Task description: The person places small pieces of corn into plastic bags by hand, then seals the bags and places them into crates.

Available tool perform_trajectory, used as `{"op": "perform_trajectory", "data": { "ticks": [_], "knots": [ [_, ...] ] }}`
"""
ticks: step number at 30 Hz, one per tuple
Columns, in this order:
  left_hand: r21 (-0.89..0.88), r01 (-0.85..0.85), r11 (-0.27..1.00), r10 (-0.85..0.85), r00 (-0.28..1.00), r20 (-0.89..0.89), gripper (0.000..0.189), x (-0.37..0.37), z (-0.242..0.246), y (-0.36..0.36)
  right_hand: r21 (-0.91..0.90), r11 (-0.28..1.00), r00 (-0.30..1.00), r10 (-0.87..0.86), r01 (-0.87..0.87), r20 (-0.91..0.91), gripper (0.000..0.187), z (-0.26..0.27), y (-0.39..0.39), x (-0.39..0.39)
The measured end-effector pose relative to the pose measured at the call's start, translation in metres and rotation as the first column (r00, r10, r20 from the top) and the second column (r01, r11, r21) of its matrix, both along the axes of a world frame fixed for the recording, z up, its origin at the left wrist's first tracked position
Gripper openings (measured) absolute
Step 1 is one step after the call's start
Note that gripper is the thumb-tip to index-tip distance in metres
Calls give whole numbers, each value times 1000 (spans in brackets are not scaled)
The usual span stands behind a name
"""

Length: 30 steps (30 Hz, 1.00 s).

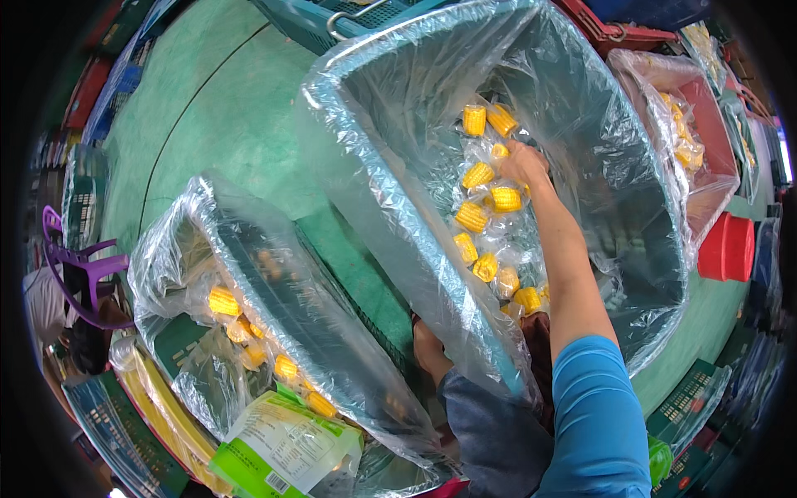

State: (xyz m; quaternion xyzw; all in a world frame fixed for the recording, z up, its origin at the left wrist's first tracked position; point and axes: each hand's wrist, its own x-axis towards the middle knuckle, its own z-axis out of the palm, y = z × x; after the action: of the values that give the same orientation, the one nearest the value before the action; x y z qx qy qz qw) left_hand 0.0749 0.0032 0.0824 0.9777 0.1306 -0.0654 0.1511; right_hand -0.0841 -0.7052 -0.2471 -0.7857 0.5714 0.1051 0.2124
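My right hand (525, 163) reaches down into a large blue-green plastic crate (392, 180) lined with clear film. Its fingers close on a plastic-wrapped piece of corn cob (500, 151). More wrapped corn pieces (471, 216) lie scattered in a band along the crate's bottom. My left hand is out of view. At the lower left, a second film-lined crate (299, 274) holds several corn pieces (224, 301). A green and clear printed pouch (287, 443) bearing writing lies over that crate's near end.
A film-lined red crate (716, 143) with corn and a red bucket (727, 247) stand at right. A blue crate with a metal handle (355, 18) is at the top. A purple plastic chair (93, 267) stands left. My leg (492, 423) is between the two crates.
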Motion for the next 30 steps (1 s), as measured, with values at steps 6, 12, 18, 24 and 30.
{"op": "perform_trajectory", "data": {
  "ticks": [6,12,18,24,30],
  "knots": [
    [-178,-12,984,19,999,36,28,5,-5,27,-49,991,899,-92,125,427,46,-16,31,-49],
    [-199,-10,980,21,998,57,29,2,0,12,306,936,762,-323,171,561,43,-7,56,-114],
    [-258,35,966,-6,994,113,29,-5,2,25,-4,995,994,95,-96,-57,59,45,75,-115],
    [-304,23,952,-1,997,73,31,-5,-3,39,108,967,969,238,-230,-64,87,45,90,-75],
    [-262,15,965,-5,999,38,31,-5,4,8,389,918,993,100,-69,-62,109,16,70,-36]
  ]
}}
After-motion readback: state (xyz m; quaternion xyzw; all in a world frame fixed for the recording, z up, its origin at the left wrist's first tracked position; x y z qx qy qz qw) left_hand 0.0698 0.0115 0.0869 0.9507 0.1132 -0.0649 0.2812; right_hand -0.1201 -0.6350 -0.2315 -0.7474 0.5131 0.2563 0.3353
